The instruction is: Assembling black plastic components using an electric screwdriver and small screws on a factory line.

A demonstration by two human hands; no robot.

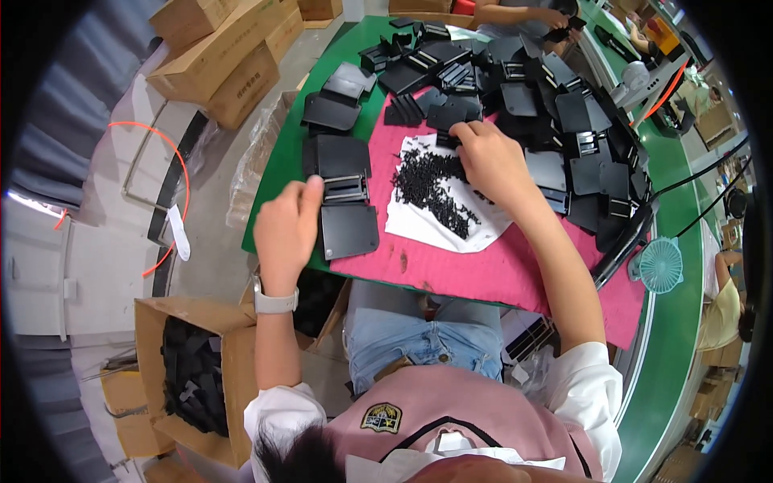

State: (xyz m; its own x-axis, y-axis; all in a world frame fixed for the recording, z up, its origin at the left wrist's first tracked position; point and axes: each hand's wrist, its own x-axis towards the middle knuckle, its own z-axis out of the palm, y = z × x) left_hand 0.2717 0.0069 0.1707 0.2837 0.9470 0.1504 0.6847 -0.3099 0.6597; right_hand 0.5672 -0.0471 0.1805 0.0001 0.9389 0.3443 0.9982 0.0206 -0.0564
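A black plastic bracket [346, 189] with two flat plates and a slotted middle lies at the left of the pink mat [403, 262]. My left hand [286, 225] is closed at its left edge, the thumb against the slotted middle; the other fingers are curled and partly hidden. Small black screws [435, 181] are heaped on a white cloth [419, 233]. Over the far right part of that heap, my right hand [491, 161] has its fingers pinched together. Its fingertips meet a dark piece at the cloth's far edge, and what they hold is hidden.
Many similar black brackets [576, 113] are piled along the far and right side of the green table [278, 177]. A teal round fan-like object [660, 266] stands at the right. An open carton [229, 322] of black parts is at lower left. Another person's hand [551, 20] works across the table.
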